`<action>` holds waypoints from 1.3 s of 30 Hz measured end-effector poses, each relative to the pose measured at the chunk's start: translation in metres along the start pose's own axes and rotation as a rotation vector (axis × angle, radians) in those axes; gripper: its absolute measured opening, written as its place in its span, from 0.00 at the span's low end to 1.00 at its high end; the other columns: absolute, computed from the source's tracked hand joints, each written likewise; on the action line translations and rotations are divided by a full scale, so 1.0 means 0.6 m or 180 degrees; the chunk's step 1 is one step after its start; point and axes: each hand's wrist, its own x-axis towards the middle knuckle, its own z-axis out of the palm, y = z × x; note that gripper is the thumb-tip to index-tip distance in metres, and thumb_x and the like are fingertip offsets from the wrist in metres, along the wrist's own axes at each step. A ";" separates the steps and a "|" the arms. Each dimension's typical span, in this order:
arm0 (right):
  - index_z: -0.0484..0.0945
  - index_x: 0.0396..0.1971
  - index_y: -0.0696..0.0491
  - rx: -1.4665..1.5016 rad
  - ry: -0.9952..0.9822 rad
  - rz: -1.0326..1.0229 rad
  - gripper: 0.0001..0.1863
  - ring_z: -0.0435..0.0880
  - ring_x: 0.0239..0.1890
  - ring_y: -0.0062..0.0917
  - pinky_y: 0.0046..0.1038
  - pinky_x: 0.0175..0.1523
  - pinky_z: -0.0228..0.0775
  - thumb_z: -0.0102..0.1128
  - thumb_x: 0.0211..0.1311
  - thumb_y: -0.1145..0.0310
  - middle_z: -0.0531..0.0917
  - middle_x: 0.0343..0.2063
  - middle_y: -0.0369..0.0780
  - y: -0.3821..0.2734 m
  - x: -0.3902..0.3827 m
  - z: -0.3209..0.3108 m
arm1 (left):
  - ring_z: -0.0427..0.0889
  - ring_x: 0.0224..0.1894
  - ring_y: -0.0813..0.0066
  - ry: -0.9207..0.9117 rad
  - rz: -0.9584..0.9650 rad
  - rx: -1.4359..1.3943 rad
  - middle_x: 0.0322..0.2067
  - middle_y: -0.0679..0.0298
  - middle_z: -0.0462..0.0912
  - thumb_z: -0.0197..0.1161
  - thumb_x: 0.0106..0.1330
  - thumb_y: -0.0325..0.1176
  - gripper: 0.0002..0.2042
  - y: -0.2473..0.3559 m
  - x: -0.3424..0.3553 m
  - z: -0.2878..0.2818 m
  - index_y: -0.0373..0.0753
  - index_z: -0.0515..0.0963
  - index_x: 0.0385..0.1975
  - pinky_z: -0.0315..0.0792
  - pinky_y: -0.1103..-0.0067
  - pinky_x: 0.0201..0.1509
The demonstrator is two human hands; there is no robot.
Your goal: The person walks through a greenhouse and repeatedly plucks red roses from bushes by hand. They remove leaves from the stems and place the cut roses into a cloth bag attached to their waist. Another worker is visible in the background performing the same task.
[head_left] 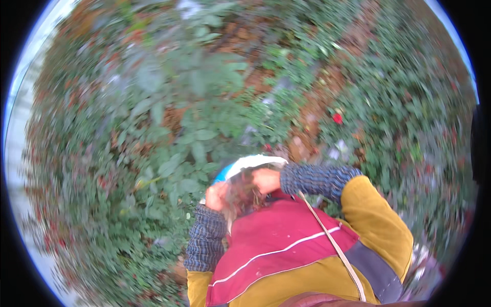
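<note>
Close in front of my chest is a blurred white and blue bag-like thing (255,161) with a pale rim curving round its far side. Inside that rim lies a brownish, tangled mass (241,195), too smeared to name. At the left edge of it my left hand (217,197) is closed, its fingers bent against the side. My right hand (267,180) reaches in from the right over the brown mass, and its fingertips are blurred. Dark knitted sleeve covers wrap both forearms, bent in towards my body.
Leafy green plants (199,135) surround me on all sides. Reddish-brown soil (307,125) shows in a strip ahead, slightly right. A red flower (337,118) stands right of that strip. A red apron (286,230) and a thin strap (332,243) cross my front.
</note>
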 end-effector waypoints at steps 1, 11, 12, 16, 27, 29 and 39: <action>0.81 0.27 0.56 0.0526 -0.0174 0.0375 0.17 0.79 0.24 0.41 0.38 0.29 0.72 0.68 0.32 0.65 0.80 0.21 0.48 0.015 -0.012 -0.005 | 0.73 0.24 0.80 -0.0208 0.0261 0.0942 0.24 0.66 0.78 0.48 0.68 0.24 0.09 0.031 0.017 0.002 0.31 0.77 0.31 0.70 0.83 0.29; 0.79 0.35 0.55 0.1115 0.1236 0.1057 0.18 0.80 0.40 0.39 0.38 0.45 0.73 0.62 0.40 0.65 0.81 0.35 0.48 -0.051 -0.203 -0.139 | 0.72 0.26 0.81 -0.1295 0.0962 0.1557 0.23 0.61 0.79 0.51 0.68 0.31 0.11 0.174 0.117 0.106 0.31 0.78 0.32 0.68 0.80 0.32; 0.79 0.36 0.54 0.1033 0.1238 0.1235 0.18 0.80 0.40 0.39 0.38 0.45 0.73 0.62 0.41 0.65 0.81 0.35 0.48 -0.041 -0.221 -0.142 | 0.71 0.26 0.81 -0.1366 0.1154 0.1788 0.23 0.61 0.79 0.51 0.67 0.30 0.11 0.188 0.130 0.123 0.31 0.79 0.32 0.68 0.79 0.32; 0.78 0.38 0.54 0.0241 0.1124 0.2279 0.19 0.80 0.42 0.39 0.38 0.46 0.72 0.62 0.42 0.64 0.81 0.36 0.48 0.014 -0.267 -0.136 | 0.77 0.26 0.76 -0.2084 0.1344 0.1344 0.25 0.58 0.80 0.54 0.64 0.27 0.07 0.159 0.205 0.180 0.32 0.79 0.31 0.73 0.76 0.31; 0.77 0.42 0.54 -0.0492 0.0125 0.4231 0.22 0.79 0.46 0.38 0.37 0.50 0.72 0.62 0.44 0.62 0.80 0.38 0.49 -0.022 -0.314 -0.109 | 0.79 0.37 0.54 -0.2498 0.2398 0.2420 0.35 0.56 0.81 0.54 0.61 0.32 0.11 0.234 0.221 0.369 0.39 0.78 0.41 0.73 0.65 0.38; 0.73 0.46 0.55 -0.0323 0.0810 0.3817 0.27 0.76 0.47 0.42 0.39 0.51 0.69 0.63 0.43 0.62 0.78 0.40 0.50 -0.061 -0.326 -0.127 | 0.79 0.39 0.54 -0.2350 0.2419 0.2610 0.36 0.56 0.81 0.55 0.60 0.31 0.12 0.204 0.249 0.369 0.39 0.78 0.42 0.73 0.65 0.40; 0.80 0.38 0.52 -0.0301 0.1470 0.2812 0.14 0.77 0.47 0.38 0.37 0.53 0.67 0.53 0.51 0.69 0.79 0.41 0.46 -0.072 -0.342 -0.166 | 0.80 0.40 0.53 -0.2297 0.2261 0.2411 0.39 0.53 0.81 0.55 0.56 0.31 0.14 0.188 0.300 0.390 0.38 0.79 0.42 0.74 0.65 0.43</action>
